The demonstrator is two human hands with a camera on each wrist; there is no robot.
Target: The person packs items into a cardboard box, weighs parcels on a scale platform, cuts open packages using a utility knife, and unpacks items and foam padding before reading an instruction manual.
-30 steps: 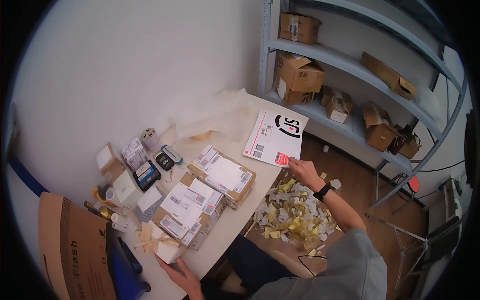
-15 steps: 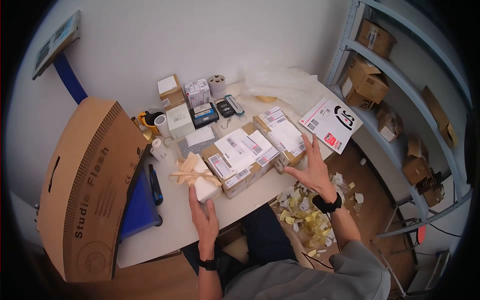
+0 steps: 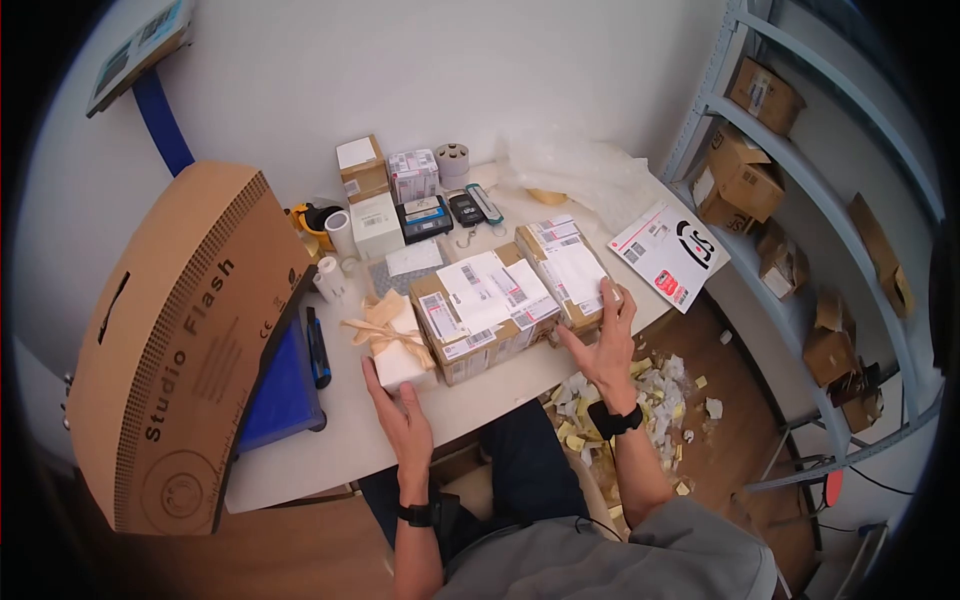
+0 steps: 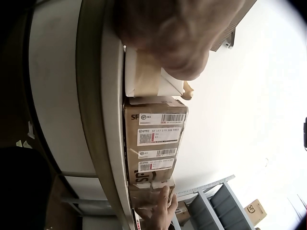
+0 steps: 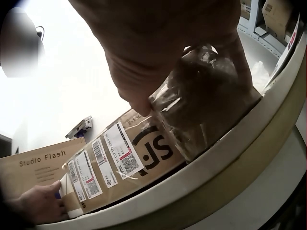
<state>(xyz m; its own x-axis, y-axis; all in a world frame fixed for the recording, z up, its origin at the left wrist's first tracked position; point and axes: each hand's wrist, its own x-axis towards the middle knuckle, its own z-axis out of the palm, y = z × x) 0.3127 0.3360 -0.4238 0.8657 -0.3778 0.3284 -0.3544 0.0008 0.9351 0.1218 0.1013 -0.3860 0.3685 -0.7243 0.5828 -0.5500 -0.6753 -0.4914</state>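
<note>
My left hand (image 3: 402, 425) rests against the near left side of a small white box (image 3: 403, 362) with a beige ribbon bow (image 3: 378, 325), its fingers fairly straight. Beside that box lies a larger brown carton (image 3: 485, 300) covered with shipping labels. To its right is a second, narrower labelled carton (image 3: 565, 268) wrapped in clear tape. My right hand (image 3: 606, 358) touches this carton's near end, thumb towards the left corner and fingers spread to the right. The right wrist view shows the glossy tape on that end (image 5: 201, 105), partly hidden by the hand.
A flat white SF envelope (image 3: 665, 245) lies at the table's right end. A tall Studio Flash carton (image 3: 190, 370) stands at the left. Behind the cartons are a label printer (image 3: 425, 220), a hanging scale (image 3: 465, 208) and plastic wrap (image 3: 570, 175). Paper scraps (image 3: 655, 400) cover the floor.
My right hand has let go of the white envelope and moved left to the narrower carton. The left hand has stayed by the white box. The head view has swung left.
</note>
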